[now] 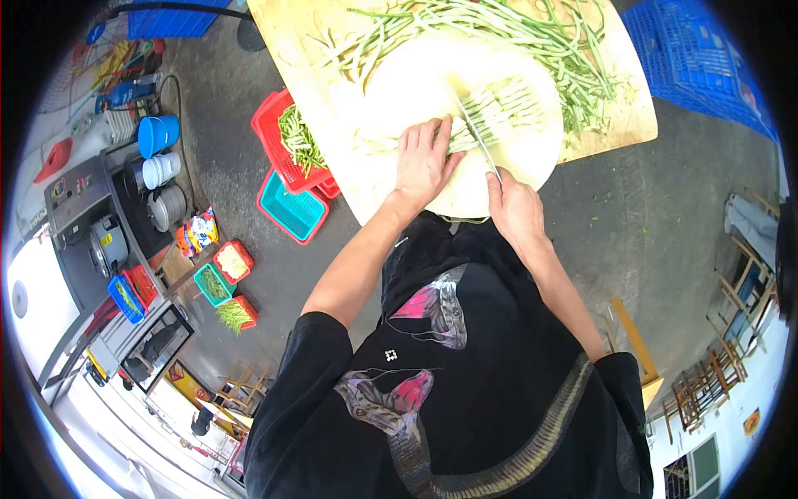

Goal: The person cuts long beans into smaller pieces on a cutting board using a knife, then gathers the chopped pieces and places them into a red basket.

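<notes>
Left hand (426,166) presses green beans (378,144) onto the round board (532,162), fingers stretched out; right hand (517,208) grips the knife (477,135) just beside them. Curled fingertips would be safer, I'd say. Beyond the left hand, a red basket (265,126) holds more beans (299,143), beside a turquoise basket (293,214).

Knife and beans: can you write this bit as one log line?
right hand: grips knife | left hand: on green beans | under beans: round pale board

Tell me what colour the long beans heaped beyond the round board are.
The long beans are green, some paler, best seen in the head view.
</notes>
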Demonstrator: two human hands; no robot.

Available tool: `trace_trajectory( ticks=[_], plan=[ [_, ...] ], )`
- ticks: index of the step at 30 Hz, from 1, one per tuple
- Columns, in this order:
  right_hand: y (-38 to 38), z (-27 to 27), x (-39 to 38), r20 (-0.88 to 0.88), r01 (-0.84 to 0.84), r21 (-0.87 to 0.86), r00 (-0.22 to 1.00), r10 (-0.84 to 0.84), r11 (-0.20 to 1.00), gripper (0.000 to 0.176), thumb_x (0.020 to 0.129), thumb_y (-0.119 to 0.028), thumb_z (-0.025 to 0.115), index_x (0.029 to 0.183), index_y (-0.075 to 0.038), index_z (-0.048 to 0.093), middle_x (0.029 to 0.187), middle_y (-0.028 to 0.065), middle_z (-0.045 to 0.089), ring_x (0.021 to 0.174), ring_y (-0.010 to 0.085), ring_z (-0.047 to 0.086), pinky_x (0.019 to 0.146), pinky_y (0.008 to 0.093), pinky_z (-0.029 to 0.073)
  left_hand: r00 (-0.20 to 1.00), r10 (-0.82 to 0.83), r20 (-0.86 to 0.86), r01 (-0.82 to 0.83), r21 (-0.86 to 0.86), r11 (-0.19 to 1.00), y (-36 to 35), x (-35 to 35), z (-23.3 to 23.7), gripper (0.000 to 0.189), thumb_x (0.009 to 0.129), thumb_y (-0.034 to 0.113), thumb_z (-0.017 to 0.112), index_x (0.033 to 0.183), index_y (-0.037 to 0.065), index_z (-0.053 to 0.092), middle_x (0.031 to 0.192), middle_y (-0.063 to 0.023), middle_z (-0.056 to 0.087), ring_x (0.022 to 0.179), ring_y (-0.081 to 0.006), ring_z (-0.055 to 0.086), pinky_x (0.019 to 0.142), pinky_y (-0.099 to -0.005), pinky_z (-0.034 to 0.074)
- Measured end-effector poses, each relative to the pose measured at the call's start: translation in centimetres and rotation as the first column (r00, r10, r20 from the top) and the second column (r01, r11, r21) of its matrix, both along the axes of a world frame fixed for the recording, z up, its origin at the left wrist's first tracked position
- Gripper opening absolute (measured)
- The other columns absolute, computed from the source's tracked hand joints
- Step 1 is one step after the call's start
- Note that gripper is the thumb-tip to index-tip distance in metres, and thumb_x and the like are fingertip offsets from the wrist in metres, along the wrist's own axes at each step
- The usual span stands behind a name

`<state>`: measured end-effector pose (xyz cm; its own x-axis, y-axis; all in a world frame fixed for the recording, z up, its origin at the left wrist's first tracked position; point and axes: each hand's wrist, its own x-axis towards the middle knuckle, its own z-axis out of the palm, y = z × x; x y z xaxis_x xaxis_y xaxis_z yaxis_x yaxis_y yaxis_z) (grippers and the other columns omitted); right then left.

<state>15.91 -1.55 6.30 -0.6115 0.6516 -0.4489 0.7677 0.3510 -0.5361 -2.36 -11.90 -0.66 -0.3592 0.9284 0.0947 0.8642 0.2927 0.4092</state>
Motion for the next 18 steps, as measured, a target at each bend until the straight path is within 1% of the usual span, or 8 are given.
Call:
trace_trajectory(
  ticks=[3, 6, 8, 11, 14, 18],
  plan=[
    [0.1, 0.1, 0.0, -0.020, 0.007, 0.005, 1.000, -0.007, 1.000, 0.042, 0.112, -0.034, 0.053, 0.122, 0.000, 0.074, 0.087, 0.0293, 0.075, 0.086, 0.0486, 0.076, 0.080, 0.0574, 0.060, 1.000, 0.013, -0.028, -0.013, -0.007, 1.000, -0.1, 0.4, 0.1, 0.081, 0.094, 0.031, 0.080, 0.158, -0.004, 0.046, 0.142, -0.0207, 0.054, 0.130, -0.0408, 0.051, 0.113, -0.0545, 0.040],
    [0.7, 0.2, 0.3, 0.013, -0.012, -0.006, 1.000, 0.012, 1.000, 0.042, 0.112, -0.034, 0.052, 0.123, 0.000, 0.074, 0.087, 0.0293, 0.076, 0.086, 0.0485, 0.076, 0.080, 0.0571, 0.060, 0.999, 0.019, -0.033, -0.019, -0.003, 1.000, 0.0, 0.6, 0.1, 0.083, 0.094, 0.032, 0.079, 0.159, -0.005, 0.043, 0.142, -0.0226, 0.053, 0.132, -0.0419, 0.049, 0.114, -0.0556, 0.038],
    [0.5, -0.1, 0.6, -0.013, -0.015, 0.037, 1.000, 0.015, 0.999, 0.042, 0.112, -0.034, 0.052, 0.123, 0.000, 0.074, 0.087, 0.0294, 0.076, 0.086, 0.0484, 0.076, 0.080, 0.0569, 0.060, 0.999, 0.020, -0.038, -0.020, -0.002, 1.000, 0.2, 0.5, 0.2, 0.084, 0.094, 0.034, 0.080, 0.158, -0.006, 0.042, 0.141, -0.0234, 0.053, 0.131, -0.0424, 0.049, 0.115, -0.0562, 0.037],
    [0.8, -0.2, 1.0, -0.031, -0.050, 0.057, 0.998, 0.052, 0.997, 0.043, 0.112, -0.034, 0.052, 0.124, 0.000, 0.074, 0.088, 0.0297, 0.076, 0.086, 0.0483, 0.076, 0.081, 0.0566, 0.061, 1.000, 0.023, 0.005, -0.023, 0.030, 0.999, 0.1, 0.4, 0.1, 0.082, 0.094, 0.032, 0.079, 0.158, -0.006, 0.043, 0.141, -0.0247, 0.052, 0.131, -0.0426, 0.049, 0.114, -0.0560, 0.038],
    [0.9, -0.3, 0.9, -0.010, -0.070, 0.045, 0.997, 0.071, 0.997, 0.043, 0.112, -0.034, 0.052, 0.125, 0.000, 0.074, 0.088, 0.0299, 0.076, 0.087, 0.0481, 0.076, 0.081, 0.0563, 0.061, 0.999, 0.018, -0.034, -0.018, 0.001, 1.000, 0.3, 0.6, -0.2, 0.079, 0.094, 0.031, 0.079, 0.156, -0.006, 0.045, 0.141, -0.0244, 0.053, 0.131, -0.0425, 0.049, 0.113, -0.0560, 0.037],
    [0.7, 0.0, 0.7, -0.001, -0.075, 0.034, 0.997, 0.075, 0.997, 0.043, 0.112, -0.034, 0.051, 0.125, 0.002, 0.074, 0.087, 0.0302, 0.076, 0.087, 0.0479, 0.076, 0.081, 0.0564, 0.061, 0.999, 0.011, -0.033, -0.011, -0.011, 1.000, 0.3, 0.6, 0.1, 0.077, 0.094, 0.030, 0.079, 0.155, -0.006, 0.046, 0.139, -0.0239, 0.053, 0.129, -0.0415, 0.050, 0.113, -0.0562, 0.037]
  ],
)
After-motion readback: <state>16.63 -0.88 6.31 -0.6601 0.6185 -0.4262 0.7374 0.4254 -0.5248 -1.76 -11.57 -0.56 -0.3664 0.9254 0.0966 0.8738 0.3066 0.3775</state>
